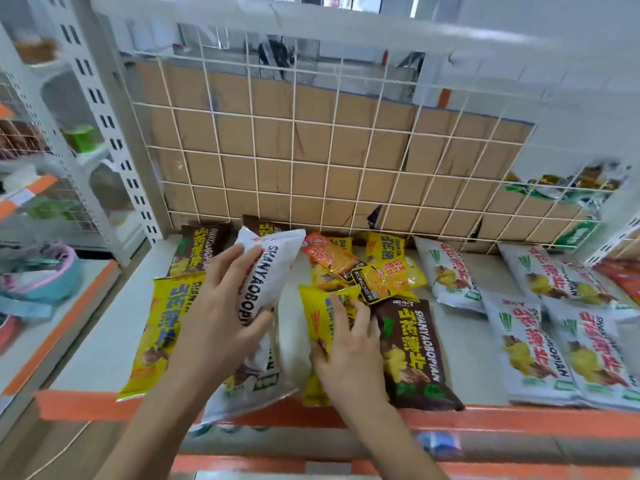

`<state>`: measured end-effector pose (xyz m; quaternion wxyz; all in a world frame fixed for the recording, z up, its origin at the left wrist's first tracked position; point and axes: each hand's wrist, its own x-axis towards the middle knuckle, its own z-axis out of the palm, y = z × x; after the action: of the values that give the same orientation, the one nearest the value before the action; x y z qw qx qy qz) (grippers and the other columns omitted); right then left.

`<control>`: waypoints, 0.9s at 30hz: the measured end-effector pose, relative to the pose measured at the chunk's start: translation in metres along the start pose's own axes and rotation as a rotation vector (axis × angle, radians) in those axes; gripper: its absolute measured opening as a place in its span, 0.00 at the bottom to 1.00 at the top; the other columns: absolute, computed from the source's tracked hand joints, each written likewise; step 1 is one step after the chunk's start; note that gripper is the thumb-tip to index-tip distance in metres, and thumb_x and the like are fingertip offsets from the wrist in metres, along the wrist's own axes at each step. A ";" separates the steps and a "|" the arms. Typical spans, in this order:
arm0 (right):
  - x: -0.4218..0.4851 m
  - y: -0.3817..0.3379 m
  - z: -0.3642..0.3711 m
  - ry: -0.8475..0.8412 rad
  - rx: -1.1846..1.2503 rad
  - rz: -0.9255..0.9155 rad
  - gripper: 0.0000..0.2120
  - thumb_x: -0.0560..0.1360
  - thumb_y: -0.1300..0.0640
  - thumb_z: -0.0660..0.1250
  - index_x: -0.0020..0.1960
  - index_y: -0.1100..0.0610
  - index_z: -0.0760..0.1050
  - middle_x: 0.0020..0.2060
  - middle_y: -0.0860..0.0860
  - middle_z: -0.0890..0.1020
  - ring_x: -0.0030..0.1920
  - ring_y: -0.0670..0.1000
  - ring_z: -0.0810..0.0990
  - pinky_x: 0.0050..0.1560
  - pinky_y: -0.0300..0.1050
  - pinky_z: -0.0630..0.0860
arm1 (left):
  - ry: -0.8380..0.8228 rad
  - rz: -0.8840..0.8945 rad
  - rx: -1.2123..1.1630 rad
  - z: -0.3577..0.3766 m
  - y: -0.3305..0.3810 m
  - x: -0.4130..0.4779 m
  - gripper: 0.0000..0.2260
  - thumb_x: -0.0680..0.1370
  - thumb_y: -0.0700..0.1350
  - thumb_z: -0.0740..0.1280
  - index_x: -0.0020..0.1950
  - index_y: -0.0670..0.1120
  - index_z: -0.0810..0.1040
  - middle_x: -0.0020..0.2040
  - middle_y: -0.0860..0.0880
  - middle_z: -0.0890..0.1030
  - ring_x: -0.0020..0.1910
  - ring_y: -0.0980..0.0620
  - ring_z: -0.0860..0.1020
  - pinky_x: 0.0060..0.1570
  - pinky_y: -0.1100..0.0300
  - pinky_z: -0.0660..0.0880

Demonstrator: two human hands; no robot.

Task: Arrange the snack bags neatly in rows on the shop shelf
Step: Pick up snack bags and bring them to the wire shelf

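Left hand grip: the left hand (221,306) is clamped on the white bag (277,268), with the fingers over its printed face and the thumb curled at its lower side.
White bag: it is tilted, with the far end pointing to the back right. It is over the left middle of the shelf (104,341), and its far end covers part of the back brown bags (204,247).
Right hand grip: the right hand (349,348) grips the yellow bag (320,313). The fingers are spread on its face and the thumb presses its left edge.
Yellow bag: it lies lengthwise at the front middle of the shelf, and the hand hides its near part.
Lower white bag: the lower white bag (249,396) lies under the left hand, and its near end hangs over the orange front edge.
Brown bag: the brown bag (412,351) lies flat just to the right of the right hand and touches the yellow bag.
Second yellow bag: the second yellow bag (162,327) lies flat to the left of the left hand, a little askew.
Small packets: the small packets (363,268) are orange and yellow and lie in a loose heap behind the yellow bag.
White bags: the white bags (530,348) lie flat on the right part of the shelf, side by side in rows.
Grid: the grid (311,150) is of white wire and stands at the back of the shelf, with cardboard (277,133) behind it.
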<state>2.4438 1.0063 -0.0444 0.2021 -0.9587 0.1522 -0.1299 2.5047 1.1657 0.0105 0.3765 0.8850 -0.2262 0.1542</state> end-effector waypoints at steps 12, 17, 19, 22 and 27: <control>0.002 0.040 -0.041 0.081 0.168 -0.131 0.31 0.73 0.36 0.49 0.73 0.46 0.58 0.72 0.49 0.62 0.70 0.52 0.62 0.68 0.49 0.63 | -0.046 0.041 -0.028 0.019 0.013 0.005 0.33 0.65 0.55 0.63 0.71 0.56 0.65 0.70 0.58 0.62 0.64 0.56 0.68 0.52 0.57 0.69; 0.011 0.091 -0.077 0.109 0.096 -0.099 0.30 0.73 0.37 0.50 0.73 0.46 0.59 0.68 0.48 0.68 0.68 0.50 0.65 0.66 0.49 0.64 | -0.060 0.057 -0.048 0.043 0.036 0.011 0.33 0.64 0.56 0.62 0.71 0.55 0.66 0.70 0.56 0.63 0.65 0.57 0.67 0.53 0.58 0.68; 0.014 0.116 -0.089 0.094 0.074 -0.077 0.31 0.72 0.37 0.50 0.72 0.46 0.59 0.67 0.48 0.68 0.68 0.50 0.66 0.66 0.50 0.66 | -0.070 0.079 -0.064 0.057 0.049 0.014 0.33 0.65 0.54 0.63 0.70 0.53 0.67 0.69 0.55 0.64 0.65 0.58 0.65 0.56 0.58 0.68; 0.017 0.152 -0.110 0.097 0.044 -0.038 0.32 0.70 0.36 0.49 0.72 0.45 0.59 0.68 0.47 0.68 0.67 0.50 0.66 0.65 0.48 0.65 | -0.085 0.113 -0.084 0.080 0.074 0.018 0.32 0.65 0.56 0.60 0.70 0.53 0.67 0.68 0.56 0.64 0.66 0.60 0.63 0.58 0.61 0.66; 0.011 0.211 -0.143 0.093 0.033 0.029 0.28 0.74 0.42 0.57 0.72 0.47 0.59 0.68 0.47 0.67 0.67 0.50 0.66 0.65 0.46 0.63 | -0.121 0.123 -0.107 0.123 0.116 0.017 0.32 0.65 0.58 0.59 0.70 0.56 0.67 0.69 0.59 0.63 0.65 0.62 0.65 0.51 0.60 0.71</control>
<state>2.3592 0.7686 -0.0056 0.2124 -0.9458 0.1734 -0.1740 2.4722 0.9991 0.0046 0.3988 0.8557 -0.3106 0.1109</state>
